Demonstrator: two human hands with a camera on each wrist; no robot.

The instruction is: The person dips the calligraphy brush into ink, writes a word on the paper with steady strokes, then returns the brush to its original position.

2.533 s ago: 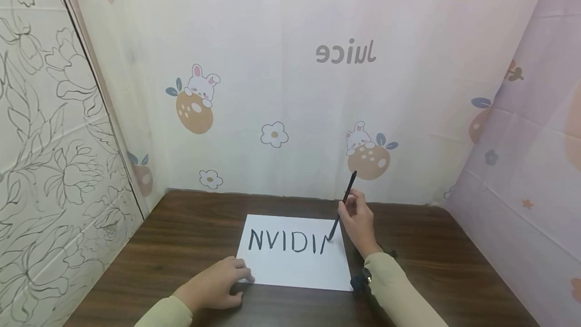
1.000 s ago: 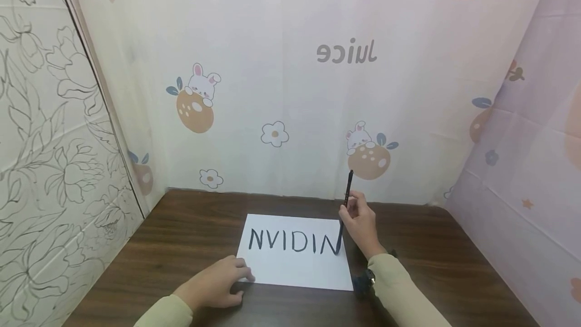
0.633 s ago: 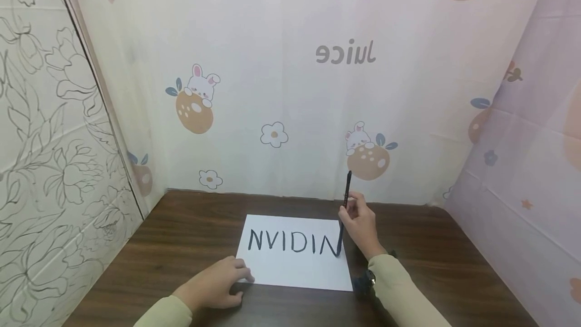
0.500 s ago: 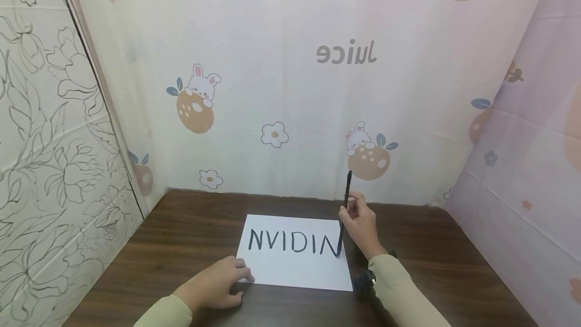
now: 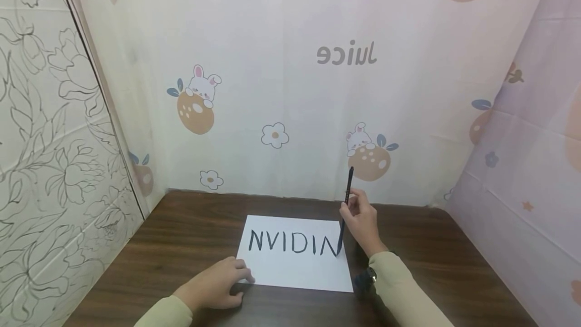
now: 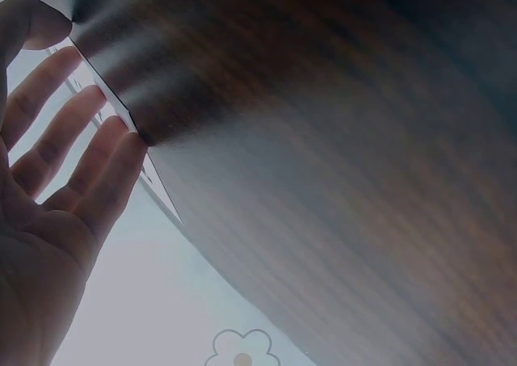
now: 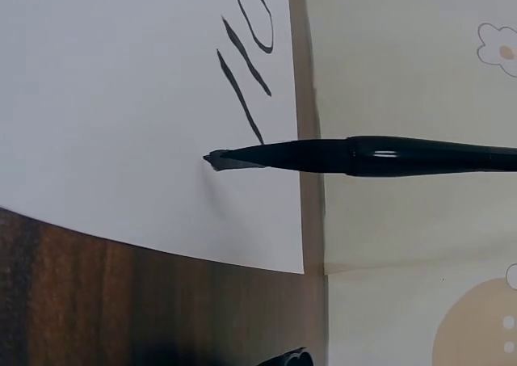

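In the head view, a white sheet of paper lies on the table, with the black letters NVIDI and a slanted, peaked letter at the right. My right hand pinches a slim black calligraphy brush, held nearly upright. Its dark tapered tip is at the lower end of the last letter's right stroke; I cannot tell whether it touches the sheet. My left hand rests at the sheet's lower left corner, fingertips on its edge. In the left wrist view, the fingers lie loosely spread along that edge.
Around the sheet is the dark wooden table top. A pale printed curtain stands behind its far edge. Further hangings enclose the left and right sides. A dark device is worn at the right wrist.
The brush has moved down and right, adding the last letter's right stroke between the first two earlier frames. Since half a second ago, the right hand and brush have risen very slightly. The left hand stays put.
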